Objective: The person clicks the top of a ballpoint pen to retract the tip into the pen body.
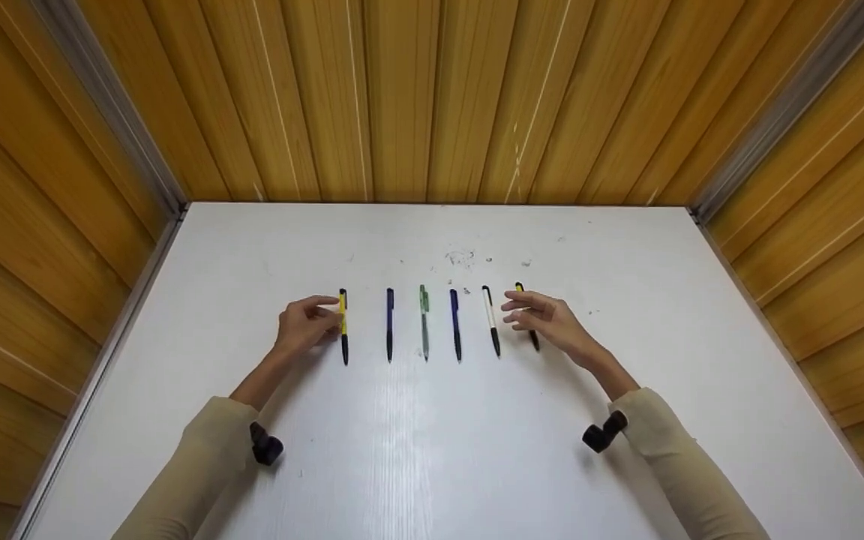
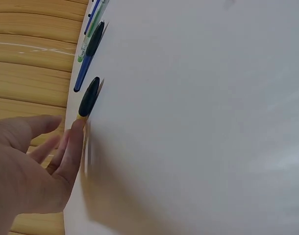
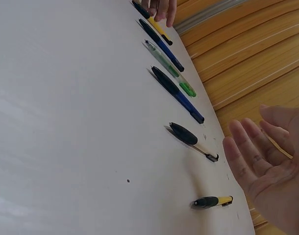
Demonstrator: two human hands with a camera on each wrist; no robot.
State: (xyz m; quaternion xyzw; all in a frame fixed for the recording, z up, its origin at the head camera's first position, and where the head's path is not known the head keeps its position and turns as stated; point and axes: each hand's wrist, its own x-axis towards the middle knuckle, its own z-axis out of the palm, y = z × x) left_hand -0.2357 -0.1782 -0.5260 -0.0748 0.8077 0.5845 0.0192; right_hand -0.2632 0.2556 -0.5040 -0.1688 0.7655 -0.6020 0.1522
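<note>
Several pens lie in a row on the white table. My left hand (image 1: 308,324) is at the leftmost yellow-and-black pen (image 1: 343,315); its fingertips overlap the pen's yellow barrel in the left wrist view, thumb apart from the fingers. Whether they touch it, I cannot tell. My right hand (image 1: 548,321) hovers with loosely spread fingers over the right end of the row. Partly under it lies another yellow-and-black pen (image 3: 213,201), tilted, and just left of it a white-and-black pen (image 1: 490,315). Between the hands lie a blue pen (image 1: 390,322), a clear green pen (image 1: 424,319) and a second blue pen (image 1: 455,322).
The white table (image 1: 402,450) has dark smudges (image 1: 462,259) behind the row. Wood-patterned panels (image 1: 402,97) stand at the back and both sides, with metal posts at the corners. A small black camera (image 1: 267,448) sits on each wrist.
</note>
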